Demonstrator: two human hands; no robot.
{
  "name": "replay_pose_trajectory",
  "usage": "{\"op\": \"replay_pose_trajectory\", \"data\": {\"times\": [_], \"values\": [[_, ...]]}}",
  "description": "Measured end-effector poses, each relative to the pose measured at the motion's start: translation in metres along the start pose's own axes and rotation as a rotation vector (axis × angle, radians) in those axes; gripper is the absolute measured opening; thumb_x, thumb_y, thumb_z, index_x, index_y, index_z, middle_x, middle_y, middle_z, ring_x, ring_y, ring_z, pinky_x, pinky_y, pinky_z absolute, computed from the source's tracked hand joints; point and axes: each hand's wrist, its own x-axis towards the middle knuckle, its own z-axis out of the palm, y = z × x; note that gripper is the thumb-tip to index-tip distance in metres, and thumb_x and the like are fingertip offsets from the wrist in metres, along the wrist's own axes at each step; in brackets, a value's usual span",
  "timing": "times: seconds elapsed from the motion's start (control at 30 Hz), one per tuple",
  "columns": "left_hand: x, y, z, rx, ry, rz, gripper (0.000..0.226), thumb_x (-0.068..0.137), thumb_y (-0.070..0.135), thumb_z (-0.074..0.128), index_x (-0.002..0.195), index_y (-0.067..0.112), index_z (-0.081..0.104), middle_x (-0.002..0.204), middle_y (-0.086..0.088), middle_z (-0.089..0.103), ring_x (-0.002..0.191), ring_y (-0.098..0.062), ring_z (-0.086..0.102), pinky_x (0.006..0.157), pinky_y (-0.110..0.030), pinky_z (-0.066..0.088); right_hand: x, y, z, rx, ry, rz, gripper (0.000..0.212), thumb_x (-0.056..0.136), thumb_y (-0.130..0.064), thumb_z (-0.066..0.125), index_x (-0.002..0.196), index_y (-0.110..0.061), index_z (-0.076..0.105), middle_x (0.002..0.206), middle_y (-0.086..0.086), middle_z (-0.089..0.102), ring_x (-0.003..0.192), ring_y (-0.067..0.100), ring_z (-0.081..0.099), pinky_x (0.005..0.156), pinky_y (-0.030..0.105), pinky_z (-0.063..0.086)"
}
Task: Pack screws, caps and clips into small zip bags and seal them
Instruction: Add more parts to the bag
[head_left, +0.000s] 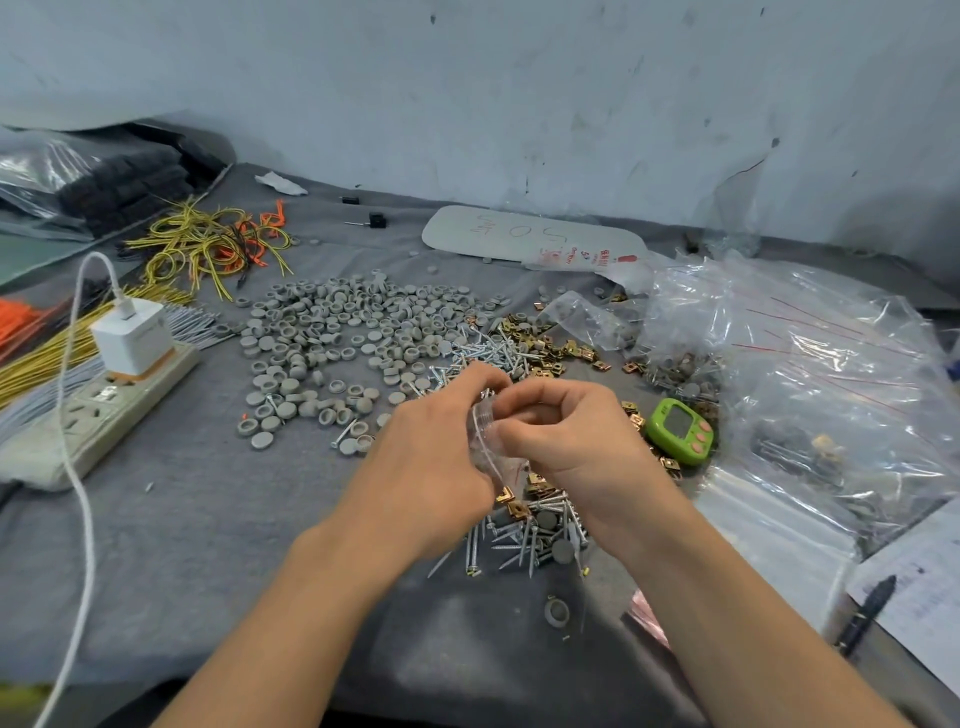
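1. Head view, hands: the left hand and right hand meet above the grey table cloth. The fingers of both are curled, pinching a small clear zip bag between them.
2. Bag: it is held just above a heap of screws lying on the cloth by the wrists. Its contents cannot be made out.
3. Supplies: a wide spread of grey caps lies beyond the left hand. Brass clips and more screws lie beyond the right hand.
4. Surroundings: a green timer sits just right of the right hand, with large clear bags farther right. A power strip carrying a white charger is at the left, and yellow wires lie behind it.
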Motion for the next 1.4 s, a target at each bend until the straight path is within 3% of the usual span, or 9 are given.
{"op": "replay_pose_trajectory", "data": {"times": [0.2,0.4,0.57,0.67,0.8,0.93,1.13,1.3,1.4], "values": [[0.003,-0.003,0.001,-0.049,0.023,-0.030,0.054,0.074,0.022,0.078,0.109,0.052,0.048,0.081,0.014,0.070,0.070,0.001,0.062,0.054,-0.015,0.045,-0.003,-0.001,0.012,-0.135,0.088,-0.114,0.027,0.078,0.010,0.074,0.077,-0.016,0.081,0.078,0.006,0.079,0.069,0.017,0.076,0.063,0.030,0.060],[0.006,-0.008,-0.005,-0.104,0.153,-0.115,0.053,0.079,0.023,0.084,0.112,0.049,0.051,0.084,0.018,0.070,0.072,0.005,0.063,0.052,-0.012,0.041,0.001,-0.009,-0.010,-0.190,0.245,-0.231,0.021,0.085,-0.009,0.070,0.081,-0.026,0.082,0.075,0.002,0.078,0.047,0.014,0.059,0.049,0.020,0.047],[0.004,-0.011,-0.011,-0.154,0.259,-0.139,0.055,0.080,0.019,0.085,0.110,0.051,0.051,0.083,0.017,0.070,0.079,0.019,0.059,0.058,0.000,0.040,0.006,0.000,-0.029,-1.006,0.166,0.015,0.026,0.090,-0.013,0.071,0.081,-0.036,0.079,0.087,-0.015,0.078,0.079,0.005,0.072,0.075,0.024,0.060],[0.004,-0.011,-0.010,-0.097,0.283,-0.130,0.055,0.084,0.017,0.079,0.108,0.055,0.046,0.081,0.018,0.068,0.072,0.010,0.062,0.045,-0.015,0.043,0.008,0.005,-0.025,-1.225,0.056,0.131,0.032,0.090,-0.009,0.065,0.098,-0.037,0.079,0.105,-0.004,0.077,0.098,0.022,0.070,0.089,0.037,0.059],[0.006,-0.012,-0.009,-0.003,0.274,-0.159,0.059,0.088,0.012,0.073,0.111,0.057,0.042,0.083,0.015,0.069,0.063,-0.002,0.063,0.054,-0.028,0.049,0.014,0.007,-0.023,-1.297,0.079,0.146,0.032,0.092,-0.008,0.060,0.105,-0.033,0.076,0.102,0.000,0.071,0.091,0.025,0.064,0.083,0.037,0.058],[0.005,-0.013,-0.008,0.018,0.273,-0.158,0.056,0.087,0.016,0.072,0.113,0.056,0.043,0.083,0.015,0.068,0.064,-0.002,0.060,0.052,-0.024,0.041,0.018,0.007,-0.025,-1.330,0.082,0.152,0.014,0.096,-0.019,0.061,0.099,-0.030,0.070,0.089,-0.004,0.064,0.083,0.024,0.060,0.074,0.034,0.051],[0.004,-0.014,-0.009,0.029,0.259,-0.169,0.060,0.085,0.015,0.074,0.114,0.057,0.043,0.082,0.014,0.067,0.061,-0.001,0.059,0.051,-0.022,0.040,0.021,0.007,-0.024,-1.290,0.109,0.160,0.006,0.094,-0.021,0.063,0.097,-0.022,0.068,0.098,0.003,0.069,0.093,0.028,0.063,0.080,0.038,0.056],[0.004,-0.013,-0.010,0.016,0.234,-0.184,0.061,0.084,0.015,0.075,0.115,0.056,0.042,0.086,0.013,0.069,0.067,-0.004,0.061,0.057,-0.031,0.046,0.025,0.010,-0.026,-1.262,0.106,0.132,0.028,0.093,-0.020,0.064,0.122,-0.022,0.064,0.116,0.004,0.067,0.104,0.028,0.059,0.089,0.040,0.054],[0.004,-0.012,-0.011,0.011,0.222,-0.185,0.059,0.085,0.015,0.075,0.116,0.054,0.044,0.086,0.012,0.069,0.071,-0.005,0.062,0.061,-0.033,0.046,0.029,0.010,-0.030,-1.225,0.092,0.151,0.024,0.096,-0.017,0.060,0.115,-0.023,0.074,0.117,0.007,0.070,0.104,0.030,0.064,0.088,0.041,0.057]]}}
